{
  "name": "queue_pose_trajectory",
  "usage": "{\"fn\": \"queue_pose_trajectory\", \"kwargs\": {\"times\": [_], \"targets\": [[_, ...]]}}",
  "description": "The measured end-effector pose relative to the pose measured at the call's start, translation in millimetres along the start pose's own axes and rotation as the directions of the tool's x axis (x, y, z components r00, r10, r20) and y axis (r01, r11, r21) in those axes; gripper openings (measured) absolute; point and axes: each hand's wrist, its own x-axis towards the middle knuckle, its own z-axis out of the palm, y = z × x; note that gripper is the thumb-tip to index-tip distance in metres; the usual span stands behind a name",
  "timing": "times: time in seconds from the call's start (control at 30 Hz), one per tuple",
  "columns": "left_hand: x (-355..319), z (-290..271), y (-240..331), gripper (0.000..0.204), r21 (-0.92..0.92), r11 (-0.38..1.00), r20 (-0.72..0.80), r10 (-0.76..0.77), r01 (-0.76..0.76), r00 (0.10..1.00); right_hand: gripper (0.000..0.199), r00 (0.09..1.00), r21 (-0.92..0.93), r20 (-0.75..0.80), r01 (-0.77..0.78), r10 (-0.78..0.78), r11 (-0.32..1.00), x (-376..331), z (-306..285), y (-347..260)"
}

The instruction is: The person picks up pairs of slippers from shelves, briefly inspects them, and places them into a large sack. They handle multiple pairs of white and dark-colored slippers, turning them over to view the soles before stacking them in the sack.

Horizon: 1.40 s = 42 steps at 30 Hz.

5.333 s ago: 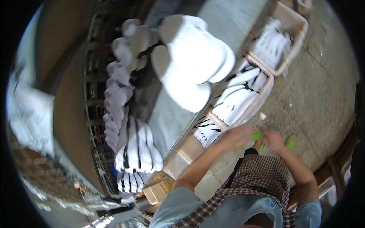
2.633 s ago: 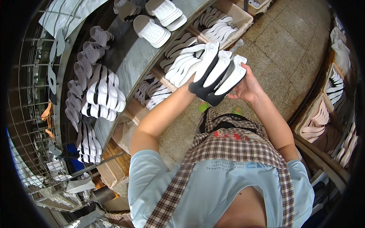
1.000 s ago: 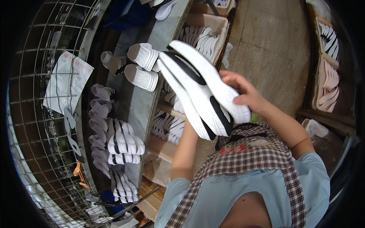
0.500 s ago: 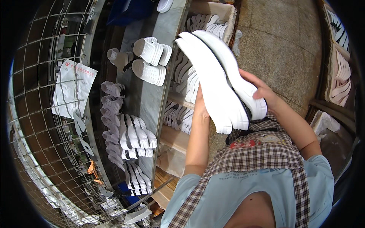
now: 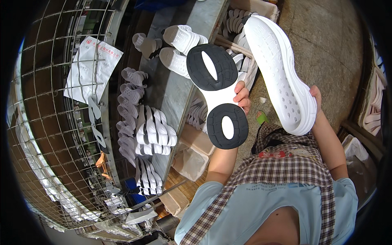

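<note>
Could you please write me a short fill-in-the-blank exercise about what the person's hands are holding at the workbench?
1. The left hand holds a white shoe sole with two ____ tread pads facing the camera.
2. The right hand holds a plain sole that is entirely ____.
3. The two held soles are ____ each other, with a gap between them.
4. Sheets of paper hang on the ____ mesh at the left.

Missing words: black; white; apart from; wire
</note>
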Motion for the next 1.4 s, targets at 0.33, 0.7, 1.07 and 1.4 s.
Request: {"fn": "queue_pose_trajectory", "kwargs": {"times": [0.33,0.7,1.07,1.4], "targets": [[6,-57,-2,0.046,0.475,0.869,-0.494,0.132,0.14,0.86,0.1,0.981,-0.257,-0.163,-0.147,0.107,0.955,10,10,26],[-90,-10,42,0.048,0.586,0.715,-0.199,0.584,-0.382,0.787,0.055,0.948,-0.754,-0.179,-0.304,0.264,0.582,137,70,113],[-148,-3,70,0.046,0.236,0.513,-0.286,0.849,-0.825,0.445,0.091,0.862,-0.564,-0.5,-0.401,0.088,0.721,308,84,191],[-136,19,201,0.044,0.634,0.633,-0.178,0.678,-0.444,0.713,0.045,0.93,-0.619,-0.368,-0.231,-0.018,0.751,277,68,189]]}}
